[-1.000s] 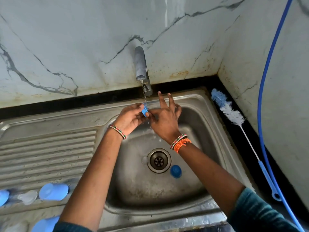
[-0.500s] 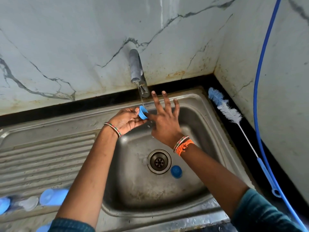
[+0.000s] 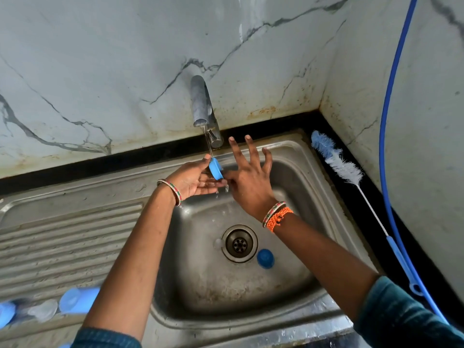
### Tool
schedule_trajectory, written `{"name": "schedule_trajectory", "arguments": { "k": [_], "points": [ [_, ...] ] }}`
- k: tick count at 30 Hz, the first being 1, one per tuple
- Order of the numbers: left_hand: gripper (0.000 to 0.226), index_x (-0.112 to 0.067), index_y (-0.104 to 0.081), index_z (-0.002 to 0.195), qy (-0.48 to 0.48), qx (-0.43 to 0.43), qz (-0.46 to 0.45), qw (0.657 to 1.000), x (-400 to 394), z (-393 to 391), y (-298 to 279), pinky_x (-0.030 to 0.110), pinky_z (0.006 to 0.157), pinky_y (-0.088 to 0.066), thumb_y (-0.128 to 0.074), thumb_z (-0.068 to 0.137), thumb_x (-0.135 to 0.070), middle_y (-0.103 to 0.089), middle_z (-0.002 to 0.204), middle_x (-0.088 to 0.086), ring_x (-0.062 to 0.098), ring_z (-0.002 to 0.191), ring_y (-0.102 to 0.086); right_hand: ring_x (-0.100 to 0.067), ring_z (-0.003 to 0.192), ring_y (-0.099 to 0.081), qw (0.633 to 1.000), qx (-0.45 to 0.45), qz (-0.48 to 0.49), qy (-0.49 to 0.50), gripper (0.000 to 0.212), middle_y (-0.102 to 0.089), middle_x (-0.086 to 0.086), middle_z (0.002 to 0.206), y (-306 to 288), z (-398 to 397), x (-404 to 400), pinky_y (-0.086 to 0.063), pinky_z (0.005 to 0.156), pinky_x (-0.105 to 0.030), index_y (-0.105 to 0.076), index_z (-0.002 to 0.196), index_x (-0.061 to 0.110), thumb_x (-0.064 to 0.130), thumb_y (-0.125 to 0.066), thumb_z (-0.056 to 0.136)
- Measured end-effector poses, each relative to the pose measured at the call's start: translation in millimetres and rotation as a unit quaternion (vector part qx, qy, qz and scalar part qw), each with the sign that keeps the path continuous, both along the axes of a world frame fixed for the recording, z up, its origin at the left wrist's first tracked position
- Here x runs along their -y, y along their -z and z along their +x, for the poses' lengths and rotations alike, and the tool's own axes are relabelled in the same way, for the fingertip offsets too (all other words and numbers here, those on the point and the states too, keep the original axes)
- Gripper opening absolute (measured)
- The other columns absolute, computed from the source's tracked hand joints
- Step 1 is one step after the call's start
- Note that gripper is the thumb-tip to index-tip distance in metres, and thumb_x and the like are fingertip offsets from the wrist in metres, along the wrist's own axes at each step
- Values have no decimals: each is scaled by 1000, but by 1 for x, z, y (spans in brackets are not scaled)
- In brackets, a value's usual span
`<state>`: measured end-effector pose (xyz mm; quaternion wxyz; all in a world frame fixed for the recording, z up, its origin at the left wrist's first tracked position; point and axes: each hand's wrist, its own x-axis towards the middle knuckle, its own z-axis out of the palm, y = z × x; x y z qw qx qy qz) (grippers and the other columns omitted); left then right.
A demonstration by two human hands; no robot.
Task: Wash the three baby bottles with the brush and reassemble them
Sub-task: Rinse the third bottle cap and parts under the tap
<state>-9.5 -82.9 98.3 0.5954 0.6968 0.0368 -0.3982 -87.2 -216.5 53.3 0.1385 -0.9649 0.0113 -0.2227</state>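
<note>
The blue bottle parts (image 3: 77,298) on the drainboard at lower left were blurred, and the left forearm hid their right end. A blue piece (image 3: 6,313) was cut off by the left edge, with a clear, smeared part (image 3: 44,308) beside it, too blurred to identify. The blue hose (image 3: 384,172) ran out of the picture at the top. Both sleeves (image 3: 406,320) were cropped by the bottom edge.

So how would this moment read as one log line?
step: rinsing blue cap under tap | left hand: holds cap | right hand: rubs it, fingers spread | brush: idle on counter
</note>
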Motion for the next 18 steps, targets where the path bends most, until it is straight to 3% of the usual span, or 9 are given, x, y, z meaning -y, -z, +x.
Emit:
{"name": "schedule_trajectory", "arguments": {
  "k": [2,5,8,10,12,15,18],
  "points": [
    [36,-7,-60,105,-18,30,-6,999,0,-2,4,24,59,-57,-48,94,-39,-71,81,12,15,68,-71,-41,144,-12,999,-8,32,19,18,-30,-10,155,-4,1,-5,-4,109,-59,-73,81,34,21,-76,70],
    [17,-5,-64,94,-88,55,-85,991,-1,-4,5,20,59,-56,-54,93,-19,-70,81,10,12,64,-70,-33,146,-2,993,-52,94,38,21,-23,-6,158,-15,3,-11,-3,111,-54,-73,98,35,24,-66,82],
    [18,-4,-61,92,-86,45,-54,994,-4,-1,-1,19,51,-54,-52,94,-19,-70,66,7,11,55,-68,-28,146,5,982,-106,155,-11,24,-16,-3,160,-17,3,-9,-6,111,-49,-70,109,36,32,-60,87],
    [23,-4,-60,93,-70,9,-40,997,-9,3,-7,21,52,-56,-49,96,-24,-71,64,9,15,56,-69,-32,146,7,988,-108,92,-67,34,-11,-6,160,-13,3,2,-3,112,-55,-65,118,40,34,-56,85],
    [32,-4,-60,93,-57,-14,-30,998,-12,7,-12,21,54,-56,-46,97,-32,-71,67,14,17,58,-70,-40,146,1,991,-65,-50,-106,55,-12,-14,159,-11,5,14,-1,110,-61,-51,133,42,30,-40,81],
    [46,-2,-62,90,-35,-46,-36,998,-14,11,-14,18,50,-53,-43,96,-43,-68,65,15,16,52,-64,-43,144,-12,981,-5,-167,-95,70,-19,-19,157,-17,10,22,-3,111,-60,-38,143,36,23,-23,76],
    [49,-2,-63,91,-50,-61,-62,995,-13,12,-6,18,50,-50,-43,95,-46,-66,65,13,14,55,-57,-42,145,-4,985,-2,-149,-86,76,-11,-19,158,-12,7,15,3,111,-59,-31,147,36,11,-46,76]
  ]
}}
